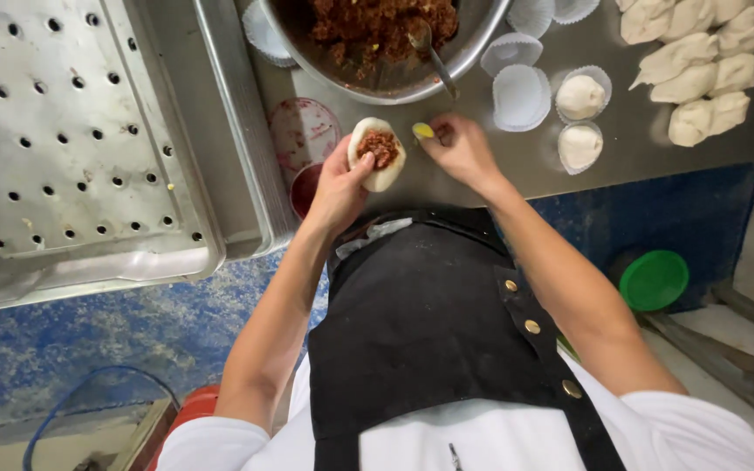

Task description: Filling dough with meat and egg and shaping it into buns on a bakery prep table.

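Observation:
My left hand cups a flat round of white dough with a heap of reddish-brown minced filling on it. Just to its right, my right hand pinches a small yellow piece between thumb and fingers, close to the dough's edge. A steel bowl of the same filling stands beyond both hands on the steel table, with a spoon resting in it.
A perforated steel tray fills the left. Paper cups lie right of the bowl, two holding dough balls. Raw dough pieces lie at the far right. A small red-stained dish and a green lid are nearby.

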